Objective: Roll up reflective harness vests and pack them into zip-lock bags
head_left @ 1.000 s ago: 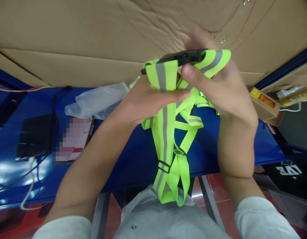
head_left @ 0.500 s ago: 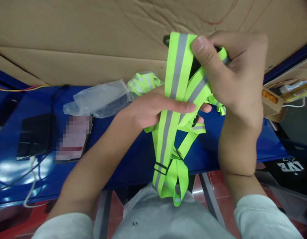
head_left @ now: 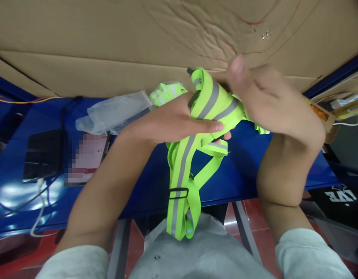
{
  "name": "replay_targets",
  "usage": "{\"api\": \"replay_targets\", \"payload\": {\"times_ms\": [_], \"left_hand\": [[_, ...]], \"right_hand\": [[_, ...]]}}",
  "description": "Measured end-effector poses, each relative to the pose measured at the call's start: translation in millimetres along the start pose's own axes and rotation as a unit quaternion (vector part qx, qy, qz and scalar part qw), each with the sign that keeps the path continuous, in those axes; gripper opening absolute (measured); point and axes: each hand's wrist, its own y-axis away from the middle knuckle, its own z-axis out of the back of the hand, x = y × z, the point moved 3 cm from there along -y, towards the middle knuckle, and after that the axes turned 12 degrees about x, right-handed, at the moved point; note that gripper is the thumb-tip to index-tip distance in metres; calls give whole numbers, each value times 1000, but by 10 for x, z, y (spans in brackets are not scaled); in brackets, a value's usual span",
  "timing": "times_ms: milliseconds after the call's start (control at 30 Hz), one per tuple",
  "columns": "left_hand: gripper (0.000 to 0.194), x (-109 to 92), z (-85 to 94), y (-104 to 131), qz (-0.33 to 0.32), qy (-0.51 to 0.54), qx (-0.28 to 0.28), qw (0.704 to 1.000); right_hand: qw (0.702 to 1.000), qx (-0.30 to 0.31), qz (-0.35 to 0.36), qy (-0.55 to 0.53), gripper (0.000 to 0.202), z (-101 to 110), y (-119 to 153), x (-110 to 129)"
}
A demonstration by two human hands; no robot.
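Note:
A fluorescent yellow-green reflective vest (head_left: 183,166), made of elastic straps with grey stripes, hangs bunched over the blue table's front edge. My left hand (head_left: 193,122) is closed on the gathered straps, thumb across the front. Above it, one strap folds over in a loop. A black slide buckle (head_left: 179,193) sits on the hanging part. My right hand (head_left: 263,97) is just right of the folded strap, blurred, with its thumb raised off the fabric. Its other fingers are hidden behind it, so I cannot see whether they touch the strap.
On the blue table (head_left: 234,170) lie a clear plastic bag (head_left: 115,112), more yellow-green strap material (head_left: 167,93), a phone (head_left: 88,159) and a black device (head_left: 42,155) with a white cable. Brown cardboard (head_left: 94,35) stands behind. An open carton (head_left: 321,112) is at right.
My right hand has come down and its thumb has left the strap. The upright strap has folded over above my left hand. The hanging straps have swung left.

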Motion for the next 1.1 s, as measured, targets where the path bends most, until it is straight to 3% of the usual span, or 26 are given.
{"api": "replay_targets", "payload": {"times_ms": [67, 133, 233, 333, 400, 500, 567, 667, 733, 833, 933, 1000, 1033, 1100], "left_hand": [[14, -22, 0, -10, -40, -3, 14, 999], [12, -36, 3, -18, -57, 9, 13, 998], [20, -6, 8, -26, 1, 64, 19, 998], [28, 29, -11, -27, 37, 104, 79, 991], [30, 38, -23, -26, 32, 102, 124, 987], [30, 42, -29, -19, 21, 70, 169, 983], [30, 50, -33, -18, 29, 45, 192, 980], [31, 77, -41, -35, 28, 14, 216, 976], [32, 105, -38, -56, 17, -1, 221, 975], [33, 138, 20, -73, -3, 4, 172, 985], [25, 142, 131, -44, -24, 10, 88, 996], [20, 151, 185, -19, -21, 3, 73, 997], [20, 158, 204, -11, -16, -1, 72, 997], [21, 162, 231, -3, -13, -1, 68, 998]], "right_hand": [[995, 26, 7, 100, 46, -55, 6, 66], [991, 16, 5, 135, 44, -87, 3, 105], [989, -50, -11, 138, 44, -56, 5, 135], [974, -155, -21, 166, 45, 91, 28, 165], [970, -177, -41, 162, 46, 193, 24, 158], [987, -119, -76, 82, 45, 215, -31, 83], [992, -115, -56, -14, 43, 150, -71, 18], [983, -84, -36, -159, 42, -13, -138, -121], [981, -71, -41, -175, 40, -71, -166, -199], [991, -109, -16, -79, 36, -39, -154, -200], [999, -3, -1, -44, 48, -108, -157, -154], [992, 89, -26, -88, 63, -213, -189, -192], [987, 110, -44, -108, 68, -259, -214, -232], [990, 81, -66, -100, 72, -298, -273, -325]]}}
